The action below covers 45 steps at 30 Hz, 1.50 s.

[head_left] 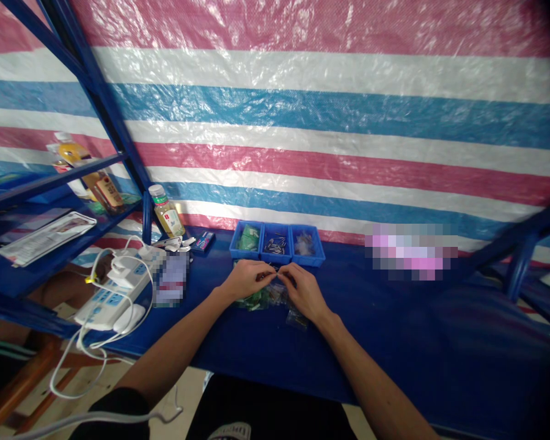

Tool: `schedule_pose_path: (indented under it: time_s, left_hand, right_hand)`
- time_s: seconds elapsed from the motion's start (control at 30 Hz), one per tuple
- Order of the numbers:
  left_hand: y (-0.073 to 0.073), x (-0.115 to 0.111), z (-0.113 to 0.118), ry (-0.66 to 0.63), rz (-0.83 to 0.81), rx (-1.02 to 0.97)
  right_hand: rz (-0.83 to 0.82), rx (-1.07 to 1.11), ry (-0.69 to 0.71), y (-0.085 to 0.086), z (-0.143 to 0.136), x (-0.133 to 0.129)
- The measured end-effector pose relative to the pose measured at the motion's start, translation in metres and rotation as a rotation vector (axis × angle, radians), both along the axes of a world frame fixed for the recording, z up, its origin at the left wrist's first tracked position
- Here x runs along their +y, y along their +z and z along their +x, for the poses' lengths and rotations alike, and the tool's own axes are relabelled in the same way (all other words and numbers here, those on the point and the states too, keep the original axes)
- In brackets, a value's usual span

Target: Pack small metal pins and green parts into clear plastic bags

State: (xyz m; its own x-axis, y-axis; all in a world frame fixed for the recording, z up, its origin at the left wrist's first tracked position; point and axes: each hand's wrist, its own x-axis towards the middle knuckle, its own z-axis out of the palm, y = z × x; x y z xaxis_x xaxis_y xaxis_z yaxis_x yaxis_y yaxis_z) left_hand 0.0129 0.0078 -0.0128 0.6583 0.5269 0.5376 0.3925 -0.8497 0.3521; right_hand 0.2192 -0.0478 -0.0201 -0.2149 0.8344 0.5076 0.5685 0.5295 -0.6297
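Observation:
My left hand (249, 278) and my right hand (301, 288) meet fingertip to fingertip above the blue table (256, 348). Both are closed in a pinch, and what lies between the fingers is too small to make out. Under and between them are green packets (255, 300) and small clear plastic bags (297, 319). Just beyond the hands, three joined blue bins stand in a row: the left bin holds green packets (248, 237), the middle one small metal pieces (275, 245), the right one clear plastic bags (305, 244).
At the left lie a white power strip (114, 293) with tangled cables, a blurred item (171, 280) and a small dark box (203, 242). A drink bottle (167, 211) stands behind them. Another blurred pinkish item (407, 250) lies at the right. Blue metal frame posts flank the table.

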Motion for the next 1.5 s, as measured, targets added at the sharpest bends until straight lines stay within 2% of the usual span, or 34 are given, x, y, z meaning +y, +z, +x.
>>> schedule_pose_path:
  time_s: [0.47, 0.73, 1.5]
  left_hand:
    - [-0.0013, -0.0005, 0.0005, 0.000, 0.009, -0.002]
    - [-0.0018, -0.0002, -0.0008, 0.065, -0.031, -0.010]
    - [0.0008, -0.0007, -0.0020, 0.046, -0.020, -0.019]
  right_hand:
    - [-0.023, -0.026, -0.011, -0.0016, 0.0004, 0.0005]
    - [0.007, 0.023, -0.057, -0.0073, 0.0010, 0.0037]
    - [-0.019, 0.011, -0.047, -0.0066, 0.0029, 0.0023]
